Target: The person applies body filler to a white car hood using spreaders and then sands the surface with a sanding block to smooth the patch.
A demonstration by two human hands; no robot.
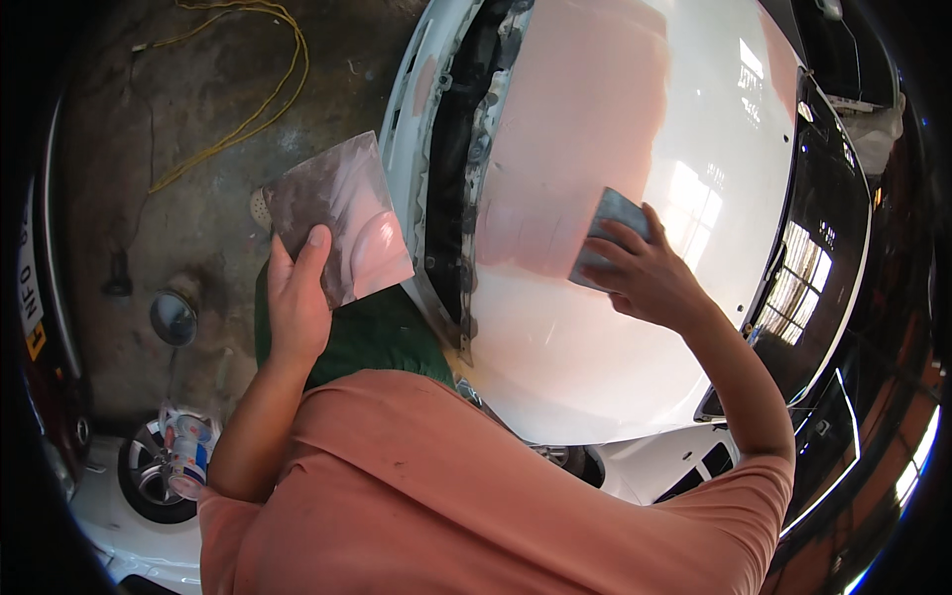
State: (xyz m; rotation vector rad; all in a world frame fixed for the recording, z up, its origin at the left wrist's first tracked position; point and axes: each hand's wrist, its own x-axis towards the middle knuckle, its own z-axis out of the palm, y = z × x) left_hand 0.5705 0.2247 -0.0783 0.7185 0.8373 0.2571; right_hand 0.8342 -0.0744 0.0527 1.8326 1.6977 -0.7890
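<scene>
My left hand (pixel 302 302) grips a square flat board (pixel 337 198), smeared brown-grey and pink with a glossy pink blob, held out beside the car; a small perforated beige edge shows behind it. My right hand (pixel 640 268) presses a thin grey-blue rectangular pad (pixel 610 208) against the white car panel (pixel 719 129). The pad lies at the lower right of a broad pinkish patch (pixel 565 119) on that panel. Along the panel's left edge runs a dark recessed channel (pixel 456 149) with metal brackets.
A yellow cord (pixel 293 99) and a lamp with a round head (pixel 174 315) are on the concrete floor (pixel 149 109) at left. A wheel (pixel 157 476), clear plastic containers (pixel 186 461) and another vehicle's bumper are at lower left. Dark glass (pixel 813 248) borders the panel at right.
</scene>
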